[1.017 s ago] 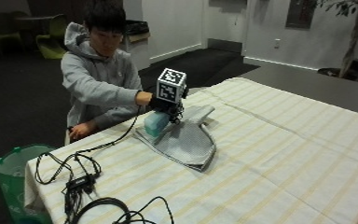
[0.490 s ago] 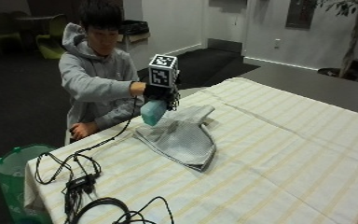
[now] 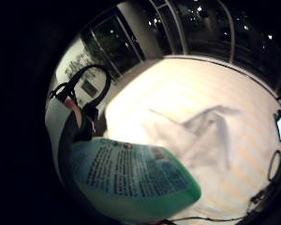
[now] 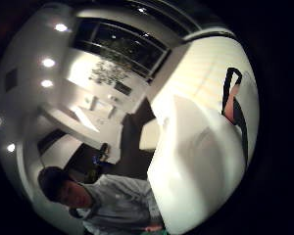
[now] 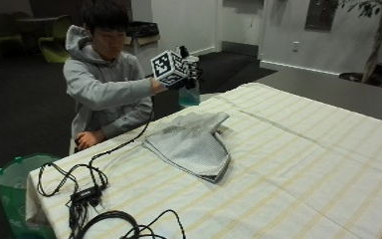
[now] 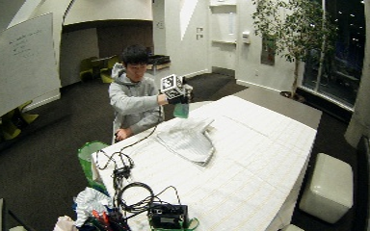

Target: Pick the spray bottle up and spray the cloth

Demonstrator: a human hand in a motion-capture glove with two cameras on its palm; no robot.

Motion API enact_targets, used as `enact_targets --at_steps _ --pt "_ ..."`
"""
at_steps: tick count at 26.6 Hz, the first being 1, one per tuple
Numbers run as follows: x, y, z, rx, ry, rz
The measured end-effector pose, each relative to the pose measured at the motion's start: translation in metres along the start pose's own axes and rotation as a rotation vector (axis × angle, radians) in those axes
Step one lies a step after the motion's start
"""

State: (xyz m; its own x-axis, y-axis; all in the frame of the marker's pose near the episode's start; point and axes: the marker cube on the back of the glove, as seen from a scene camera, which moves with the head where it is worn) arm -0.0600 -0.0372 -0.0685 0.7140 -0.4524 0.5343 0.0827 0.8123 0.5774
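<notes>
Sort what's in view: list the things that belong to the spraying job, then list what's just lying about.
Belongs to the job:
- translucent green plastic spray bottle, held up above the table
- black-gloved right hand, gripping that bottle
- crumpled grey cloth, lying on the table

Just lying about:
- cream striped tablecloth
- black cables near the table edge
- green bin beside the table

A large pale surface, the spray bottle (image 4: 196, 171), is seen close against the palm and fills much of the view. At its edge a bare fingertip (image 4: 232, 108) is shown pressed to it, crossed by a black strap (image 4: 237, 117) of the right hand. Beyond the bottle a strip of pale striped tabletop (image 4: 206, 68) is visible. A person in a grey hooded top (image 4: 117, 208) is seated past the bottle. A row of round ceiling lights (image 4: 48, 62) and dark windows (image 4: 122, 46) are seen behind.
</notes>
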Motion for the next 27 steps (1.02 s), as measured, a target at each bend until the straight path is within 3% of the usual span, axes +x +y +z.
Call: enact_targets --at_steps 6,11,21,27 --pt "-0.017 -0.007 0.056 0.223 -0.402 0.028" --pt "-0.012 -0.004 0.123 0.317 -0.466 0.03" --pt "0.029 -0.008 0.231 0.22 -0.414 0.131" --pt "0.043 0.003 0.249 0.095 -0.359 0.13"
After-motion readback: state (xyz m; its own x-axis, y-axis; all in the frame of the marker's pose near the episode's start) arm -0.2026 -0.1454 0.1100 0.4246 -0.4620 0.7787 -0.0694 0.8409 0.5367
